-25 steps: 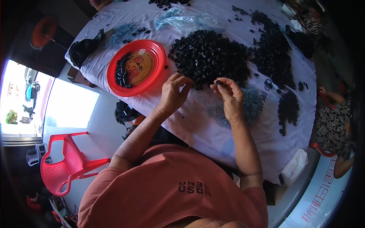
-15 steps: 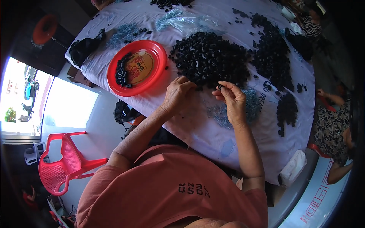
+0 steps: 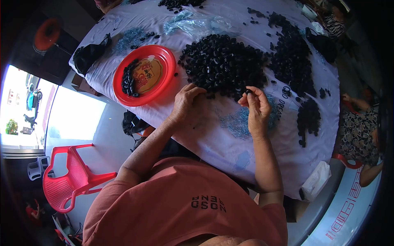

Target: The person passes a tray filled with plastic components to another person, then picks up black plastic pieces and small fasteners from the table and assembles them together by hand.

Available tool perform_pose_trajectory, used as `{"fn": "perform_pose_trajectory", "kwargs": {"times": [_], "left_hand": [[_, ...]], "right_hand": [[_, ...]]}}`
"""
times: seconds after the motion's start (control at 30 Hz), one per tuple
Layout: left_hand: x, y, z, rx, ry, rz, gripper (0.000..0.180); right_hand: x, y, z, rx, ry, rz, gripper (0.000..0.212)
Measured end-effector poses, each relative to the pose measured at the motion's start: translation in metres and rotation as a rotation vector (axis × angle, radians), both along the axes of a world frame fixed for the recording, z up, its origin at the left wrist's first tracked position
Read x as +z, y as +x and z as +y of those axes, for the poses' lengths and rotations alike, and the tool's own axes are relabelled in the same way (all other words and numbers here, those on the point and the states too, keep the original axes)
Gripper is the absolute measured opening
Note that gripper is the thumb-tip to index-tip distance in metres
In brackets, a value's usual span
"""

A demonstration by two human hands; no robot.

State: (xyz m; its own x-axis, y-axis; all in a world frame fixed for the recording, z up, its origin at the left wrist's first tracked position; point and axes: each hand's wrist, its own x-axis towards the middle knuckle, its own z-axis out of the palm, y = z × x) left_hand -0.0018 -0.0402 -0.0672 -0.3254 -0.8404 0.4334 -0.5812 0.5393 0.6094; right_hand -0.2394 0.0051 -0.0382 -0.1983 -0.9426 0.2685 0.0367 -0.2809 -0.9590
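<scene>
A large heap of small black plastic pieces [image 3: 223, 61] lies on the white cloth before me. My right hand [image 3: 258, 108] pinches one small black piece [image 3: 248, 92] between thumb and fingertips at the heap's near right edge. My left hand [image 3: 185, 101] rests by the near left edge, fingers curled together; whatever they hold is hidden. Between and beyond my hands, small bluish metallic-looking bits [image 3: 236, 124] are scattered, too fine to name. To the left, a round red tray [image 3: 167, 78] has several black pieces [image 3: 129, 80] gathered along its left side.
More black pieces [image 3: 289, 61] spread along the right of the table. Clear plastic bags [image 3: 197, 25] lie at the back. A white tissue pack [image 3: 316, 180] sits at the right edge. A pink chair [image 3: 69, 176] stands to the left; another person's arm [image 3: 369, 174] shows at far right.
My right hand has shifted to the right with a black piece in its fingertips, widening the gap between my hands. My left hand stays near the heap's edge.
</scene>
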Motion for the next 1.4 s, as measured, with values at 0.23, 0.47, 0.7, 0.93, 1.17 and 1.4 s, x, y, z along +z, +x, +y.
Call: {"fn": "perform_pose_trajectory", "kwargs": {"times": [0.23,0.47,0.7,0.93,1.17,1.4], "left_hand": [[0.0,0.0,0.001,0.002,0.008,0.0,0.019],[0.001,0.0,0.004,0.005,0.003,-0.02,0.018],[0.001,-0.001,0.003,-0.018,0.007,-0.008,0.018],[0.002,0.0,0.003,-0.018,-0.007,0.001,0.019],[0.005,-0.003,0.005,-0.011,0.018,0.023,0.018],[0.008,-0.003,0.008,0.016,0.136,0.097,0.018]], "right_hand": [[0.01,-0.018,-0.003,-0.26,-0.11,0.097,0.02],[0.019,-0.04,-0.001,-0.415,-0.117,-0.033,0.019],[0.006,-0.061,0.014,-0.389,-0.158,0.235,0.019],[0.016,-0.078,0.011,-0.507,-0.081,0.144,0.02],[-0.025,-0.113,0.006,-0.583,0.045,-0.01,0.021],[-0.034,-0.108,0.001,-0.471,0.064,-0.032,0.019]]}}
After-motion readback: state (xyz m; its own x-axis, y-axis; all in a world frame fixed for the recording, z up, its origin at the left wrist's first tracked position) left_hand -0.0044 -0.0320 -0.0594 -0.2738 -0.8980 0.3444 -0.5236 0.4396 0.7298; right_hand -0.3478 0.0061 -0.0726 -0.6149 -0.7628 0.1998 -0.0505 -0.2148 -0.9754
